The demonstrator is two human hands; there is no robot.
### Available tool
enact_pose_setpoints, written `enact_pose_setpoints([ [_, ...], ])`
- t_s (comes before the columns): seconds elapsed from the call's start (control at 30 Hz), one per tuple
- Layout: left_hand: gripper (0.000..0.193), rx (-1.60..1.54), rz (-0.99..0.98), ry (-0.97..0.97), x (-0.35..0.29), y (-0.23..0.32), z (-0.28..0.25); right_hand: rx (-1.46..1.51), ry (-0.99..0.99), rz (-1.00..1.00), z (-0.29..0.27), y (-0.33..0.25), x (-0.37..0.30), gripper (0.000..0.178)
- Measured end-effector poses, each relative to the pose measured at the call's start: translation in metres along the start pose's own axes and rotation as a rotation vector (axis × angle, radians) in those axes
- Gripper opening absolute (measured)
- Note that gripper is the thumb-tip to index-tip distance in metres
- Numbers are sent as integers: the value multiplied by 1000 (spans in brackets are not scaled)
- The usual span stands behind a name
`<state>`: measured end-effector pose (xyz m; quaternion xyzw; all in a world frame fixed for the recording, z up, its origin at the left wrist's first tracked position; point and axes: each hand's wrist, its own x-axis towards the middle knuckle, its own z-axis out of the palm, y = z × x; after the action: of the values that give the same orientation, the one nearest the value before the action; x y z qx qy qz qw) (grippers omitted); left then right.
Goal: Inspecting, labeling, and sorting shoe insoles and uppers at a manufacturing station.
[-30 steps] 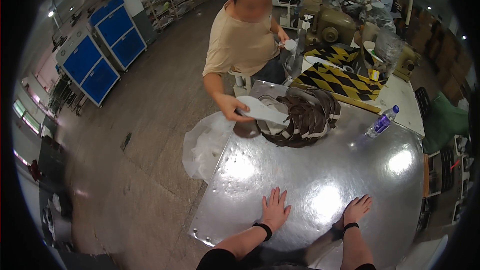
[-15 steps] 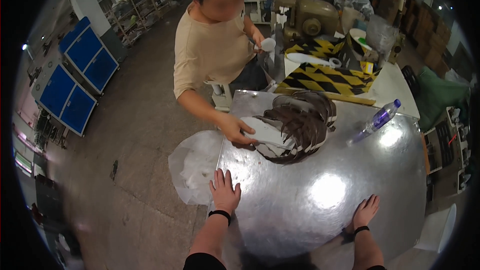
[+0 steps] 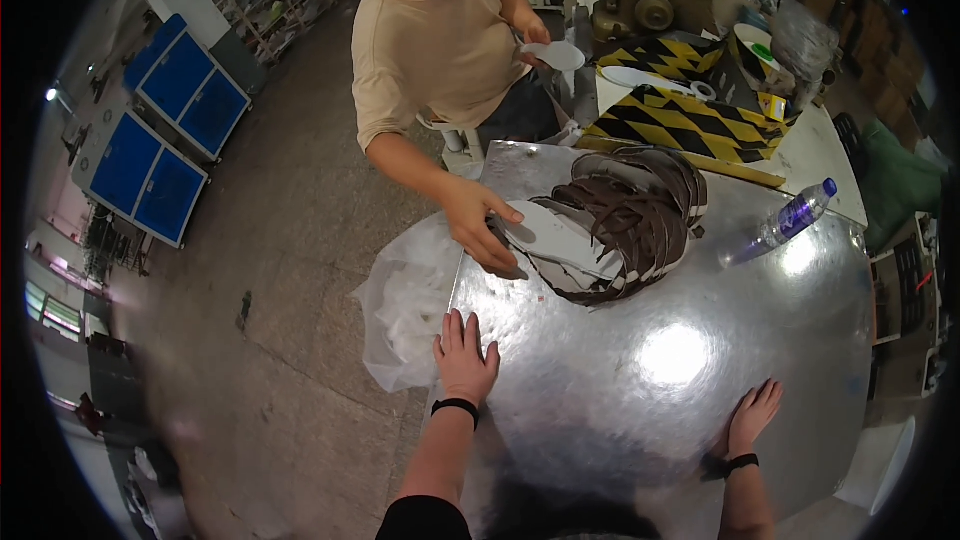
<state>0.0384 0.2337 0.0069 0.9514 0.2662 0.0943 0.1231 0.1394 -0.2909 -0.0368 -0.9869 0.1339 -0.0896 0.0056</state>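
Rests bare left hand (image 3: 466,365) and bare right hand (image 3: 753,420), fingers extended, both empty, on shiny silver metal bench (image 3: 600,400).

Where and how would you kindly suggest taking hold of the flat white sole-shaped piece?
Probably by the edges near its rounded left end, coming from the left: the flat white sole-shaped piece looks thin, and that end is exposed, while its right end meets the dark brown strappy pile. The co-worker's bare hand is close by, so let it clear first.
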Motion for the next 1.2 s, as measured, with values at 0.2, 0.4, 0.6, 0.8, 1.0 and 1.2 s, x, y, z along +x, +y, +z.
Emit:
enact_pose_setpoints([
  [0.2, 61, -33, 10, 1, 2, 4, -3, 621, 37, -311, -53, -106, 30, 45],
  [0.4, 60, -22, 13, 7, 2, 3, -3, 764, -1, -827, -148, -294, 73, 65],
  [0.6, 60, -18, 16, 8, 2, 7, -4, 382, -6, -941, -133, -387, 89, 92],
  [0.8, 60, -7, 18, 10, 4, 8, -6, 316, 102, -971, -101, -385, 80, 61],
  [1.0, 60, -12, 31, 17, 3, 5, -6, 485, 264, -988, -92, -369, 66, 47],
  [1.2, 60, -9, 36, 41, 3, 5, -2, 490, 269, -992, -88, -368, 70, 50],
])
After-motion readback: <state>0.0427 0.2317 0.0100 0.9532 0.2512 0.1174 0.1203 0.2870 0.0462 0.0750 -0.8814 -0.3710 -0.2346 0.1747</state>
